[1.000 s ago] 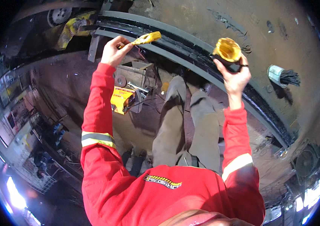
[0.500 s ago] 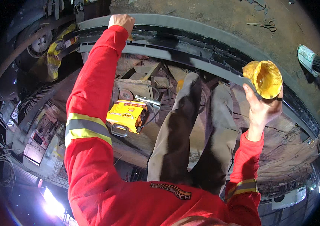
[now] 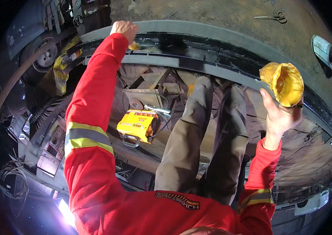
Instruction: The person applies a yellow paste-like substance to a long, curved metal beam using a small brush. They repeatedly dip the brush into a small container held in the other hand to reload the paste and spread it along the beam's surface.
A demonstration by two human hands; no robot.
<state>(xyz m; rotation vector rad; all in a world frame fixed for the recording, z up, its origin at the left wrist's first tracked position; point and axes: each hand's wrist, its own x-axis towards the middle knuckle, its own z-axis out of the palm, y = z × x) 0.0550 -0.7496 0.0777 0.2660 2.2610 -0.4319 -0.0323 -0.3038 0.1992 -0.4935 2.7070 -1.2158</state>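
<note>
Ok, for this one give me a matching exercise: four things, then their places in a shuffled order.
1. Yellow cup
2. Scissors
3. Yellow case with a handle
4. Left hand

A. On the brown surface beyond the beam
B. Over the beam, toward its left end
C. In the right hand
D. Left of the legs, on the near side of the beam

Pairs: 1-C, 2-A, 3-D, 4-B

workshop (metal beam (image 3: 217, 51), yellow machine (image 3: 137, 124))

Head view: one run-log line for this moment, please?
left grip: closed, yellow tool tip showing, over dark beam | right grip: holding yellow-coated cup | nearby: yellow machine, scissors
</note>
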